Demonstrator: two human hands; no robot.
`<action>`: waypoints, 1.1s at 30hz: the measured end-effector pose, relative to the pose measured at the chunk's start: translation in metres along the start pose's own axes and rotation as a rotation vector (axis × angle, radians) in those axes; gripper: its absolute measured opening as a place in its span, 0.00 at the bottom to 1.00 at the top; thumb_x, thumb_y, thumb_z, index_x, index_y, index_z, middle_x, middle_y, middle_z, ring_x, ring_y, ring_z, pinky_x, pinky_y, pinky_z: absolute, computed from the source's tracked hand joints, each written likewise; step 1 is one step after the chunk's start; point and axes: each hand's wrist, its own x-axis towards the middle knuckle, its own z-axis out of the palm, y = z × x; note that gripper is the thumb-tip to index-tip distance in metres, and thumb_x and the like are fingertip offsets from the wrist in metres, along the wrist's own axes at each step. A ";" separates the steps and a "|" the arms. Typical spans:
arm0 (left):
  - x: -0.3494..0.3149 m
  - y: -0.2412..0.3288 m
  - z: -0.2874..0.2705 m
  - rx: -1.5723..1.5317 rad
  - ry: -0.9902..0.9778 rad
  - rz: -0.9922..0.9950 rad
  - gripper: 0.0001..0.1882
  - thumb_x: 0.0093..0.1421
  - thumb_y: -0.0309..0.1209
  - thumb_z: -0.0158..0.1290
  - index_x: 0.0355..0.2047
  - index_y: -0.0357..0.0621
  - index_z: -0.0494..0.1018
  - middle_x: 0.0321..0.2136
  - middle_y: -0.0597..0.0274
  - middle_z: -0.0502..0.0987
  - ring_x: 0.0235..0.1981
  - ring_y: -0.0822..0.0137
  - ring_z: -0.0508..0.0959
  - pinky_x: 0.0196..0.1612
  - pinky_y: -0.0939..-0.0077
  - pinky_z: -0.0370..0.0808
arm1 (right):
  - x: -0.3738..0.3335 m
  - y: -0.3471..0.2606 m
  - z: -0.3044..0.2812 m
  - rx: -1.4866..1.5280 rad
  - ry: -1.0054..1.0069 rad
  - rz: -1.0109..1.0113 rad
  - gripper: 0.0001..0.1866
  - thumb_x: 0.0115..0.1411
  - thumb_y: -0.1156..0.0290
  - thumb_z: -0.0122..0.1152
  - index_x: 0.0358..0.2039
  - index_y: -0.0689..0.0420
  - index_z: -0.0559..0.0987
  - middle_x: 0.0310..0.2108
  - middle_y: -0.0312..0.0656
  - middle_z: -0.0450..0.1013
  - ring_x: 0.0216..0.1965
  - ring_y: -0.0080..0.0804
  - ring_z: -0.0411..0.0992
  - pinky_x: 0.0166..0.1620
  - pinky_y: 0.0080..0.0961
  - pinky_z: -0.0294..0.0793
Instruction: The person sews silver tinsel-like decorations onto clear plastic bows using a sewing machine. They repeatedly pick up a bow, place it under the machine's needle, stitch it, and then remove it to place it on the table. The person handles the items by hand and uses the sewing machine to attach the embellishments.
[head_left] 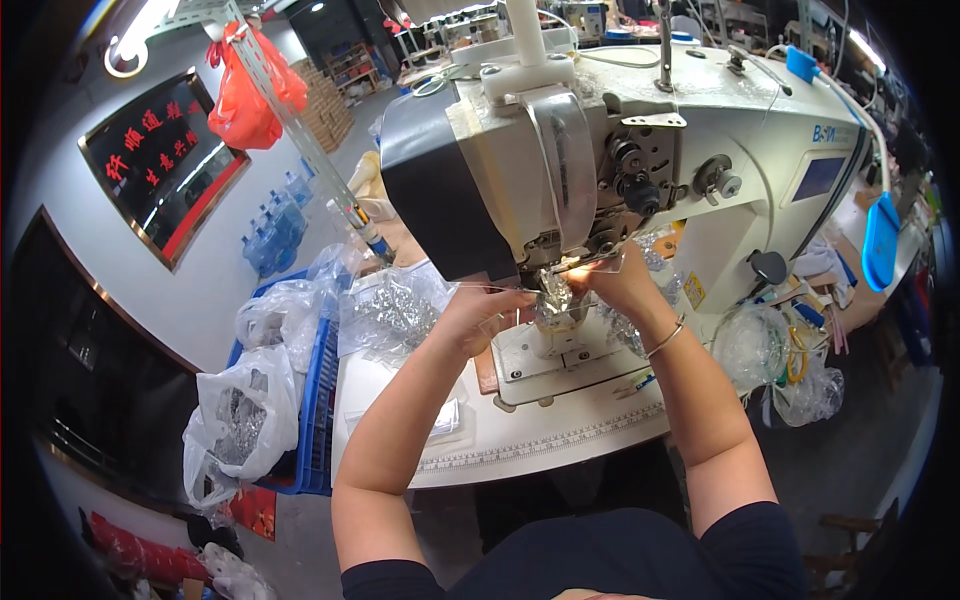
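Both my hands are at the needle area of a large white sewing machine (740,110), under its dark-fronted head. My left hand (488,312) comes in from the left, its fingers closed in a pinch beside the presser foot. From the other side my right hand (622,282), with a bracelet at the wrist, reaches close to the needle, fingers bent together under the lamp light. A small shiny, silvery piece (556,292) lies between the fingertips, over the machine's raised sewing bed (560,355). What each hand grips is too small and partly hidden by the machine head.
Clear bags of shiny silvery pieces (398,308) lie left on the white table (540,455), which has a ruler strip along its front. A blue crate (318,400) with white plastic bags stands left. At right are a coil of clear material (750,345) and a hanging blue-handled tool (880,240).
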 end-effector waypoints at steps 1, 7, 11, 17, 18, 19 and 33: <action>-0.002 0.003 0.000 -0.014 -0.010 -0.015 0.20 0.51 0.17 0.54 0.46 0.34 0.68 0.39 0.55 0.74 0.42 0.63 0.75 0.47 0.66 0.73 | 0.000 -0.003 -0.001 -0.047 -0.008 0.013 0.12 0.41 0.71 0.70 0.25 0.63 0.79 0.23 0.40 0.77 0.25 0.24 0.75 0.29 0.22 0.73; 0.003 -0.006 -0.007 -0.024 -0.017 0.043 0.19 0.50 0.18 0.53 0.45 0.30 0.68 0.39 0.54 0.75 0.41 0.64 0.76 0.47 0.68 0.72 | -0.002 -0.011 0.000 -0.109 0.038 -0.061 0.14 0.41 0.71 0.70 0.27 0.64 0.79 0.23 0.40 0.77 0.26 0.25 0.75 0.30 0.22 0.73; 0.009 -0.006 -0.007 -0.057 -0.002 0.036 0.19 0.51 0.18 0.52 0.45 0.32 0.68 0.39 0.54 0.75 0.41 0.64 0.76 0.47 0.68 0.73 | 0.001 -0.006 0.000 -0.086 0.049 -0.008 0.14 0.41 0.71 0.71 0.28 0.64 0.79 0.23 0.41 0.77 0.27 0.24 0.75 0.30 0.22 0.73; 0.003 -0.005 -0.004 0.011 0.029 0.051 0.18 0.51 0.18 0.51 0.45 0.33 0.68 0.40 0.55 0.74 0.42 0.65 0.75 0.47 0.68 0.73 | 0.003 -0.006 -0.001 -0.108 -0.007 -0.018 0.14 0.41 0.71 0.71 0.27 0.66 0.79 0.24 0.43 0.77 0.25 0.24 0.75 0.28 0.21 0.72; 0.004 -0.006 -0.005 0.015 0.033 0.051 0.19 0.51 0.19 0.52 0.45 0.33 0.68 0.40 0.55 0.74 0.42 0.65 0.75 0.46 0.69 0.73 | 0.003 -0.004 -0.001 -0.100 0.002 -0.033 0.14 0.41 0.71 0.71 0.27 0.66 0.78 0.24 0.43 0.77 0.25 0.24 0.75 0.27 0.21 0.72; 0.004 -0.008 -0.005 0.019 0.036 0.051 0.19 0.51 0.19 0.52 0.46 0.34 0.68 0.40 0.56 0.74 0.42 0.66 0.75 0.46 0.70 0.74 | 0.003 0.000 -0.001 -0.092 0.011 -0.047 0.14 0.42 0.71 0.71 0.27 0.65 0.78 0.24 0.43 0.77 0.24 0.24 0.75 0.27 0.21 0.72; -0.016 -0.035 -0.013 -0.078 -0.082 0.022 0.15 0.51 0.19 0.52 0.41 0.40 0.69 0.38 0.61 0.73 0.38 0.68 0.75 0.44 0.69 0.74 | -0.040 -0.013 -0.008 -0.120 -0.126 0.041 0.08 0.51 0.70 0.64 0.27 0.61 0.77 0.19 0.31 0.68 0.21 0.18 0.65 0.26 0.17 0.66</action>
